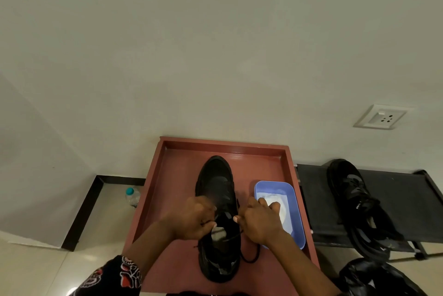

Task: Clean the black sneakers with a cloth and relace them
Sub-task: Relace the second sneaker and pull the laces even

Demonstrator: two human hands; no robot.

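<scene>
Head view: a water bottle (132, 197) stands on the floor at left. On the red tray (167, 175), the left hand (194, 220) and right hand (260, 220) each pinch the lace (250, 256) over the black sneaker (215, 175). Right of them sits a blue tub (296, 202) holding a white cloth (279, 209); the second sneaker (354, 190) lies on a dark rack (407, 199).

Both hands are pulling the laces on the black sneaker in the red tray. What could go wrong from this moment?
1. The right hand works right beside the blue tub holding the white cloth; a hard pull might knock it.
2. A loose lace loops on the red tray beside the sneaker; it may snag or come out uneven.
3. The left hand hides the eyelets, so one could be skipped.
</scene>
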